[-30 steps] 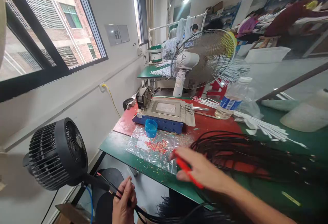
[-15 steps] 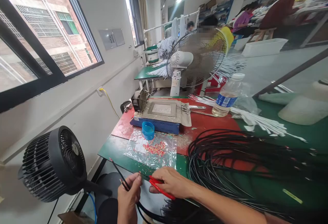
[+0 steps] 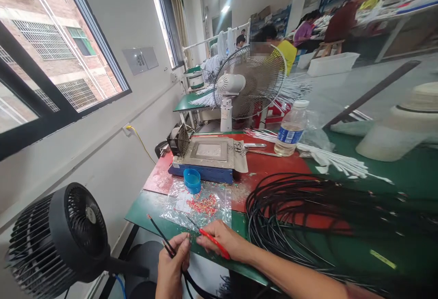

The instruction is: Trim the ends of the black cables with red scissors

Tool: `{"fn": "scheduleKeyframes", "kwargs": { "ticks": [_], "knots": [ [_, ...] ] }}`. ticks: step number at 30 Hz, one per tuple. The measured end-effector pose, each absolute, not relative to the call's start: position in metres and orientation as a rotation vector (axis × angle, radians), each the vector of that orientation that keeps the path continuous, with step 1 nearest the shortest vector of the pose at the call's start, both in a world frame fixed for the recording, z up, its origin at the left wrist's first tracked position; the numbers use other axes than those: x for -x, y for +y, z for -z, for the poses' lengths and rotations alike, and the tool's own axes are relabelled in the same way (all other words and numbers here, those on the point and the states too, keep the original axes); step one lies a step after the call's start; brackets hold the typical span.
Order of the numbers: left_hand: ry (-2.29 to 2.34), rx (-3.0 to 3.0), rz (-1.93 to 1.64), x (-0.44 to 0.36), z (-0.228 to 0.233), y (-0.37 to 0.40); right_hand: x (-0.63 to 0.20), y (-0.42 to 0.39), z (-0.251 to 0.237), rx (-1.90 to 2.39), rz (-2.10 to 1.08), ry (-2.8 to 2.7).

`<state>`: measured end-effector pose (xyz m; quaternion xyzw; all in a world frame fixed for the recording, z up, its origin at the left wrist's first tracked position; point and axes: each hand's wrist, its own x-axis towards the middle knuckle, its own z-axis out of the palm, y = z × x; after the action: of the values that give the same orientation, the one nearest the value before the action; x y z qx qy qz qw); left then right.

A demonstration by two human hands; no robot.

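My left hand [image 3: 174, 262] is closed around several black cables [image 3: 167, 246], whose stripped ends stick out up and to the left with copper-coloured tips. Its thumb and forefinger pinch at one cable end. Just to the right, my right hand [image 3: 222, 240] grips red-handled scissors [image 3: 215, 243], their thin dark blade pointing up and left over the table edge. The blade tip is apart from the left hand. Beyond the hands lies a clear plastic bag [image 3: 222, 201] strewn with small red and yellow scraps [image 3: 204, 204]. A blue plastic ring-shaped cup [image 3: 192, 181] stands at its back.
A large bundle of black cables [image 3: 270, 212] covers the right of the table. Behind sit a blue-based heating unit [image 3: 205, 174], a water bottle [image 3: 289, 132] and white cables [image 3: 335, 160]. A black fan [image 3: 78, 226] stands left; a white fan [image 3: 231, 85] stands behind. Several people work farther back.
The scissors have moved off the cable end held in my left hand, and their blade now points farther up and away. The whole view has shifted slightly.
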<state>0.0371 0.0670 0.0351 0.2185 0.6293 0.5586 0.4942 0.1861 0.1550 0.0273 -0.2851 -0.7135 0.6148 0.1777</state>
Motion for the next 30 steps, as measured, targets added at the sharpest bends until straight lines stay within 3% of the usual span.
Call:
{"fn": "scheduleKeyframes", "kwargs": {
  "ticks": [8, 16, 30],
  "knots": [
    [1.401, -0.461, -1.307, -0.054, -0.028, 0.061, -0.183, 0.156, -0.026, 0.659, -2.254, -1.495],
    [1.530, -0.543, -1.325, -0.057, -0.026, 0.060, -0.184, 0.151, -0.023, 0.619, -2.277, -1.532],
    [1.273, -0.385, -1.332, -0.068, -0.037, 0.061, -0.181, 0.149, -0.014, 0.606, -2.433, -1.368]
  ]
}}
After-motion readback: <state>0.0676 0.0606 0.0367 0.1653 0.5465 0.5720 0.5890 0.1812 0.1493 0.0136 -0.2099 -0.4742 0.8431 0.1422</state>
